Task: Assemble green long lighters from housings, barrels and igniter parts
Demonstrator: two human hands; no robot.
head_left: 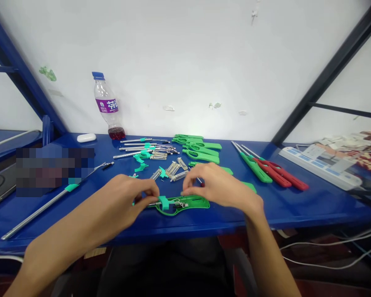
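Observation:
A green lighter half-shell (200,202) lies hollow side up near the table's front edge. Over its left part sits a teal trigger piece (163,202) with a dark rod, thin white wires and a black end piece (182,204). My left hand (132,200) pinches this trigger assembly at its left side, thumb and forefinger closed. Just above the shell's middle, my right hand (218,185) has its thumb and fingers curled together. What they hold, if anything, is hidden; a small dark piece shows beneath the fingers.
Behind my hands lie clear fuel tanks (173,169), teal triggers (139,167), metal rod assemblies (136,148) and green shells (200,154). Finished-looking green and red lighters (272,171) rest at right beside a power strip (321,167). A bottle (108,111) stands against the wall; a long rod (37,212) lies left.

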